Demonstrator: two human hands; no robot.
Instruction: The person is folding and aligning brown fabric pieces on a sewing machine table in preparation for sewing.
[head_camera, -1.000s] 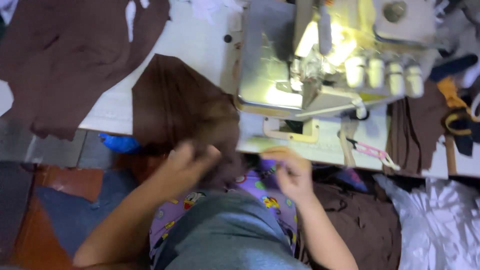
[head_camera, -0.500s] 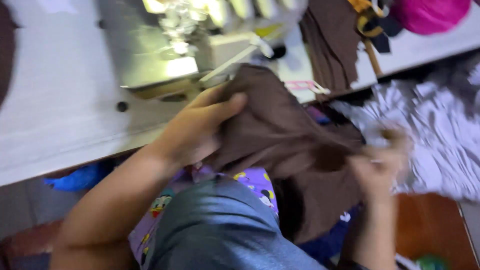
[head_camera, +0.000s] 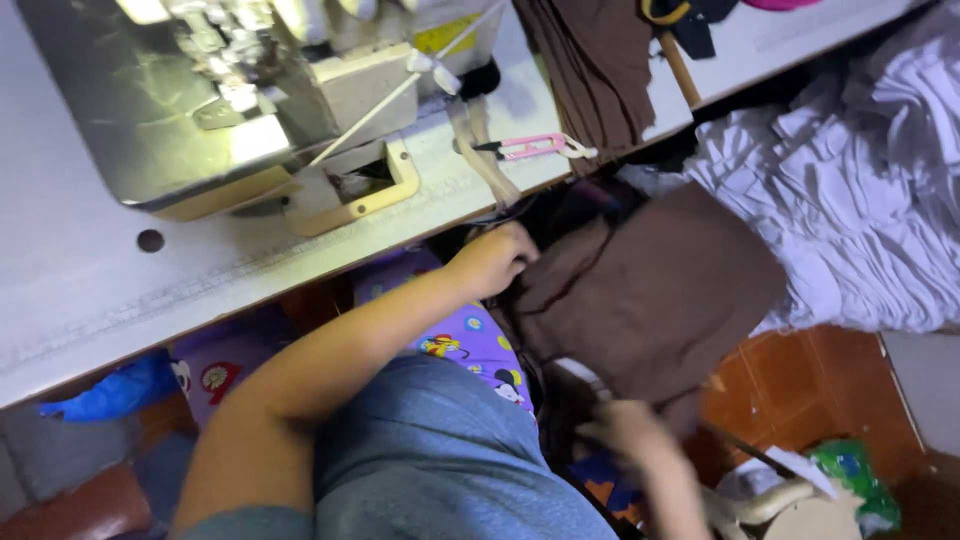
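Observation:
A piece of brown fabric (head_camera: 660, 290) hangs below the table's front edge, over my lap and to the right. My left hand (head_camera: 492, 258) grips its upper left edge just under the table. My right hand (head_camera: 628, 432), blurred, holds the fabric's lower edge near the floor. My lap shows purple printed cloth (head_camera: 470, 335) and a grey shirt (head_camera: 440, 470).
A sewing machine (head_camera: 230, 90) stands on the white table (head_camera: 120, 290). Pink-handled snips (head_camera: 530, 147) lie near the table's edge beside a stack of brown fabric (head_camera: 595, 60). A heap of white cloth (head_camera: 860, 190) sits at right. Blue material (head_camera: 110, 392) lies under the table.
The view has swung right and down. The brown fabric has gone from the table's edge down to my right side, and both hands went with it, the right one lower.

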